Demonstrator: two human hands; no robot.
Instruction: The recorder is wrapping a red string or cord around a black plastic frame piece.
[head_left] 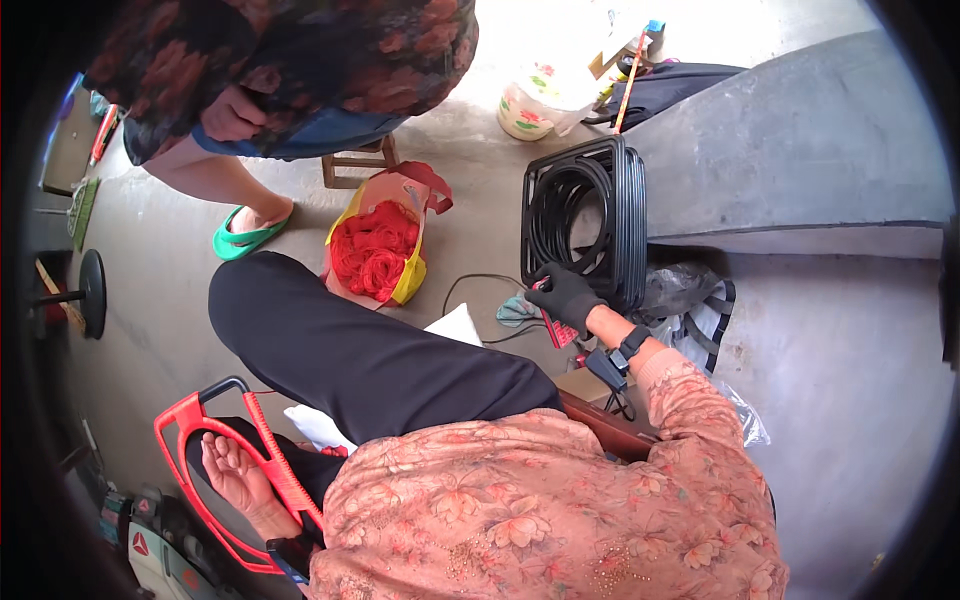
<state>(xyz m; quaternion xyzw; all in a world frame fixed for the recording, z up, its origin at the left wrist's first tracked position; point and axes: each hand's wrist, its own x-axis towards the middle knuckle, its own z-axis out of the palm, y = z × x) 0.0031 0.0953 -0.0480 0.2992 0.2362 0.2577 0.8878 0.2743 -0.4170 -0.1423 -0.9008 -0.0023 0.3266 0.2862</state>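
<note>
My left hand lies palm up with loosely bent fingers and nothing in it, inside the outline of a red plastic frame with a black bar at one end. Its wrist rests by the frame's side. My right hand, in a black glove, is closed around a narrow red object with a patterned surface; its kind I cannot make out. Right beyond the glove, a stack of black square frames with round openings stands on edge. A crumpled grey-green cloth lies left of the glove.
A yellow-edged bag of red netting or yarn stands ahead. Another person sits beyond it, one foot in a green sandal. A grey slab fills the right side, with clear plastic below. A floral bucket stands far off.
</note>
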